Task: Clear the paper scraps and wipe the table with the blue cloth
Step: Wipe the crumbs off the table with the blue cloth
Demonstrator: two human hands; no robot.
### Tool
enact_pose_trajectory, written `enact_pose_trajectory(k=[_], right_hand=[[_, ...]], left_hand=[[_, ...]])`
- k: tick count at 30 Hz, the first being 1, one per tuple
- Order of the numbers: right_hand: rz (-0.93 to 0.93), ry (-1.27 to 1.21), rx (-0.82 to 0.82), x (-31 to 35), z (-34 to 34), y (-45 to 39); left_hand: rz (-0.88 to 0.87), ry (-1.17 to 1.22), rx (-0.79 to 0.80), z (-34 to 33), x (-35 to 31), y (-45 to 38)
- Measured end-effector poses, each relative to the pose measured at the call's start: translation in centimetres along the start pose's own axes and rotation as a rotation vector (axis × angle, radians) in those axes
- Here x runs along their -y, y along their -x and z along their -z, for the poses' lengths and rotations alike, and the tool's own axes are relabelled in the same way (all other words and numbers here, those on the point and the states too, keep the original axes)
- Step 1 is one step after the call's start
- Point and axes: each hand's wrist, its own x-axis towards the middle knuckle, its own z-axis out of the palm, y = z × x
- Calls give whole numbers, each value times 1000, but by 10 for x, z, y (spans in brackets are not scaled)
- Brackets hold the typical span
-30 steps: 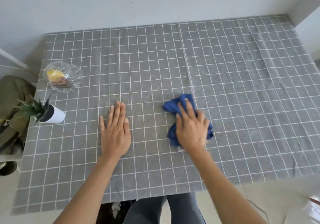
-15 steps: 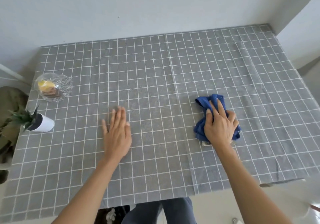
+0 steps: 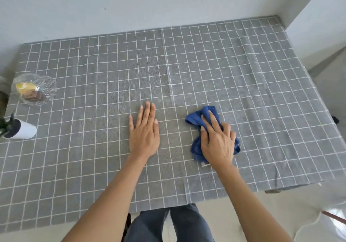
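The blue cloth point(image 3: 196, 119) lay bunched on the bench point(image 3: 262, 91), right of centre and toward the near edge, with the right hand point(image 3: 218, 142) pressed on top of it, fingers spread and curled over the folds so that the cloth was pinned under the palm. A small pale scrap point(image 3: 205, 164) showed at the cloth's near edge, just under the wrist; whether it was paper or a label on the cloth could not be told. The left hand point(image 3: 145, 133) rested flat and empty, fingers together, on the checked tablecloth point(image 3: 93, 73) just left of the cloth, apparently holding the fabric taut. No other scraps were visible on the surface.

To wipe well from here, the palm should probably keep even downward pressure and travel in long overlapping strokes, while the flat hand anchors the tablecloth against rucking. Any scrap caught beneath is best swept toward the near edge and gathered.

Well to the left stood a glass bowl point(image 3: 34, 90) with something yellow in it and a small potted plant point(image 3: 18, 131); strokes should stop short of both.
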Motion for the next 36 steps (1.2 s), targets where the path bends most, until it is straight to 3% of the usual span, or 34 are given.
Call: enact_pose_trajectory(k=[3, 7, 14, 20, 23, 28, 32, 36], right_hand=[[-118, 9, -6, -38, 9, -14], [-134, -29, -25, -41, 10, -16], [164, -65, -5, 10, 8, 27], [180, -11, -7, 6, 2, 29], [125, -16, -3, 2, 4, 26], [-121, 14, -39, -54, 18, 4], [-135, -24, -55, -52, 22, 3], [71, -20, 10, -12, 18, 18]], left_hand=[[-1, -4, 1, -1, -1, 2], [4, -15, 6, 0, 0, 1], [-32, 4, 10, -6, -19, 12], [-25, -4, 8, -6, -19, 12], [-27, -19, 23, -6, -19, 12], [-33, -30, 32, -7, -18, 11], [-35, -42, 29, -7, -18, 11], [-37, -38, 16, -7, -19, 12]])
